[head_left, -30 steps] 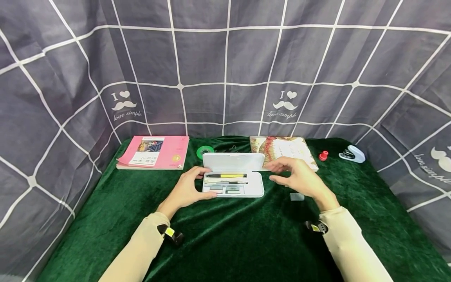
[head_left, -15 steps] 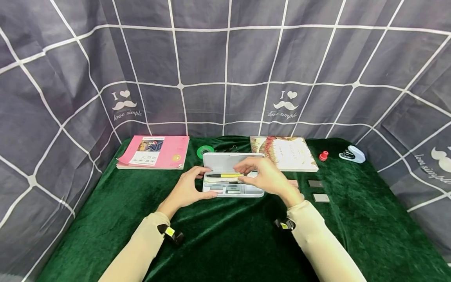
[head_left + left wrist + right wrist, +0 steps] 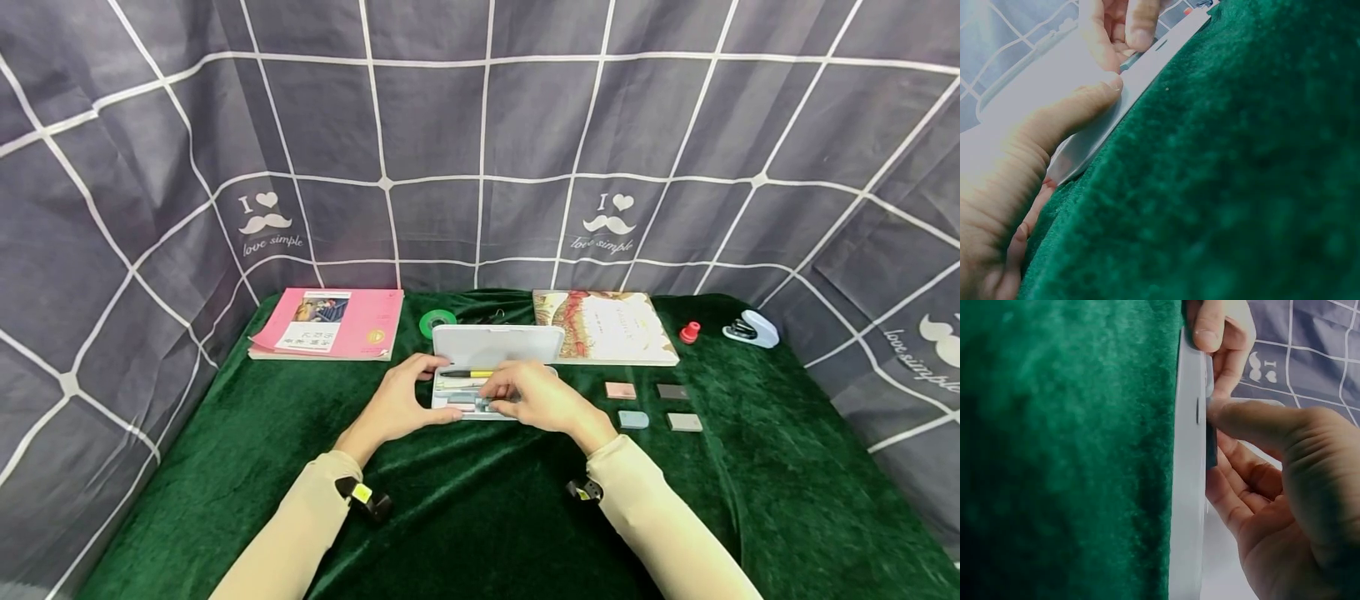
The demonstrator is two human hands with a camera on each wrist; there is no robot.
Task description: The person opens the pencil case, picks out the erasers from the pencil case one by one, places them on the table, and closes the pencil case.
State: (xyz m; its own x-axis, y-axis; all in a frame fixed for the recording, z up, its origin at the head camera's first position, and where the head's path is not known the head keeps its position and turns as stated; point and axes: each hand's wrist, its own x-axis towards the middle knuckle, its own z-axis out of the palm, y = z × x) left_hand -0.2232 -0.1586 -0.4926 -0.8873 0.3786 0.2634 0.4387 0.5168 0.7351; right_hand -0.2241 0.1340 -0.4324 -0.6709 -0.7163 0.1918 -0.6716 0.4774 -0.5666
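A white pencil case [image 3: 542, 415] lies with its lid [image 3: 495, 340] raised in the head view. Inside are a yellow-and-black pen [image 3: 468, 374], other thin items and small blocks. My left hand [image 3: 401, 400] grips the case's left end, thumb on the front edge and fingers behind. My right hand [image 3: 542, 398] reaches into the front compartment. Its thumb and fingers pinch a small dark eraser-like block [image 3: 1211, 447], seen in the right wrist view. Part of that block [image 3: 1130, 61] shows between the fingers in the left wrist view. The right hand hides the case's right part.
Pink [image 3: 620, 391], dark grey [image 3: 672, 391], blue [image 3: 633, 420] and light grey [image 3: 685, 422] blocks lie right of the case. Behind are a pink book [image 3: 352, 333], green tape [image 3: 437, 322], a patterned book [image 3: 611, 329], a red stamp-like piece [image 3: 689, 332] and a white-and-black object [image 3: 752, 330].
My right hand has moved left from beside the case into its front compartment and now pinches the dark block. The blocks on the cloth have come into view. My left hand stays put.
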